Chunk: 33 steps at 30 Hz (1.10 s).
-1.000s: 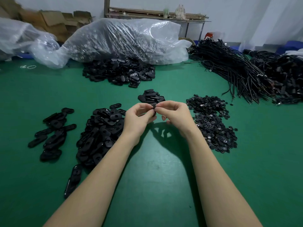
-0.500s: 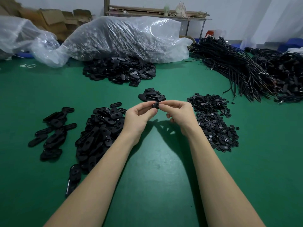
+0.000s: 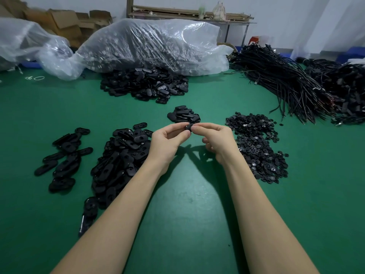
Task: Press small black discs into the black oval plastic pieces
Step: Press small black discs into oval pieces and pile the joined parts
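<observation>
A small black piece [image 3: 188, 127] is pinched between the fingertips of both hands, raised above the middle of a green table [image 3: 183, 214]. It is mostly hidden by the fingers, so whether it is an oval piece, a disc, or both together cannot be told. It is held just in front of a small stack of oval pieces [image 3: 183, 115].

The left hand [image 3: 167, 141] is seen with thumb and forefinger closed on the piece from the left, the remaining fingers curled beneath. The right hand [image 3: 217, 139] is seen gripping it from the right in the same way, its lower fingers folded into the palm. Both forearms are stretched forward from the near edge, converging at the piece.

To the right, close to the right hand, a loose heap of small black discs [image 3: 256, 147] is spread. To the left, a large pile of oval pieces [image 3: 118, 159] is found, with a smaller group [image 3: 63, 157] further left. At the far side, another heap of ovals [image 3: 144, 84] lies before a clear plastic bag [image 3: 154, 46], and bundles of black cables [image 3: 286, 82] are laid at the far right.

A slip is judged the main risk: if the disc is pressed off-centre or tilted, it could fail to seat or be flicked from the fingertips into the look-alike piles.
</observation>
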### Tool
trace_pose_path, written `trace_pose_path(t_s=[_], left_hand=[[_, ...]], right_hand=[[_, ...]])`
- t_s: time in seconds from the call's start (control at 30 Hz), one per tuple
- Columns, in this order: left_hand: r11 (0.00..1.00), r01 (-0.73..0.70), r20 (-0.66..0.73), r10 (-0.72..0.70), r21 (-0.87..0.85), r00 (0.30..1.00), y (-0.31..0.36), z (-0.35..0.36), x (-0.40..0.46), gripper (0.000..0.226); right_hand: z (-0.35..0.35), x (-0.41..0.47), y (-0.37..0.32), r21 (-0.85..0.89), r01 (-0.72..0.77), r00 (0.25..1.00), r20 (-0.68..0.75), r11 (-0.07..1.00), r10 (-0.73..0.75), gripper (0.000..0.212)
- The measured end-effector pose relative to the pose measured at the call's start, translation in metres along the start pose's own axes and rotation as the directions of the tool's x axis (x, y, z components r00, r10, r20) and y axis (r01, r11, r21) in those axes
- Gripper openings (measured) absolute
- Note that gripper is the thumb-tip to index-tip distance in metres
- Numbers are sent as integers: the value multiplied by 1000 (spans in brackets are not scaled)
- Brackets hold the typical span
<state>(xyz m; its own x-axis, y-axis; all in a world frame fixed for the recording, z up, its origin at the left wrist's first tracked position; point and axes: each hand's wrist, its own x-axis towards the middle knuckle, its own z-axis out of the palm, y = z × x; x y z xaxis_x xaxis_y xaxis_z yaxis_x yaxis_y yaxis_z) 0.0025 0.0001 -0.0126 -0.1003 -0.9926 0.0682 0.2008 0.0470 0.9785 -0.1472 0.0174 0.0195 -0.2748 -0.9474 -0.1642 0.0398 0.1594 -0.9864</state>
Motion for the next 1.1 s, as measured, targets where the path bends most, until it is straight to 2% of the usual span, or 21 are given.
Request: trace_pose_path(t_s=[0.1,0.27,0.37,0.53,0.8,1.1], left_hand=[[1000,-12,14,11,22,1000,0,1,-1,25],[1000,-4,-10,4,-9,1000,0,2,1,17],[999,17,10,-16,-35,1000,-1,1,1,13],[1000,5,17,-5,-4,1000,-1,1,0,13],[999,-8,17,7,52,1000,-2,2,-2,12],[980,-46,4,46,195,999,-7,3,0,17]], right_hand=[[-3,2,0,28,-82,996,36,996,81,8],[-9,5,-1,78,-160,979,142,984,148,28],[-11,4,-1,55,-85,978,194,995,73,23],[-14,2,-3,-37,46,982,187,998,-39,14],[-8,0,-3,-132,94,991,106,987,-80,8],[-6,2,8,-224,197,974,155,955,-164,12]])
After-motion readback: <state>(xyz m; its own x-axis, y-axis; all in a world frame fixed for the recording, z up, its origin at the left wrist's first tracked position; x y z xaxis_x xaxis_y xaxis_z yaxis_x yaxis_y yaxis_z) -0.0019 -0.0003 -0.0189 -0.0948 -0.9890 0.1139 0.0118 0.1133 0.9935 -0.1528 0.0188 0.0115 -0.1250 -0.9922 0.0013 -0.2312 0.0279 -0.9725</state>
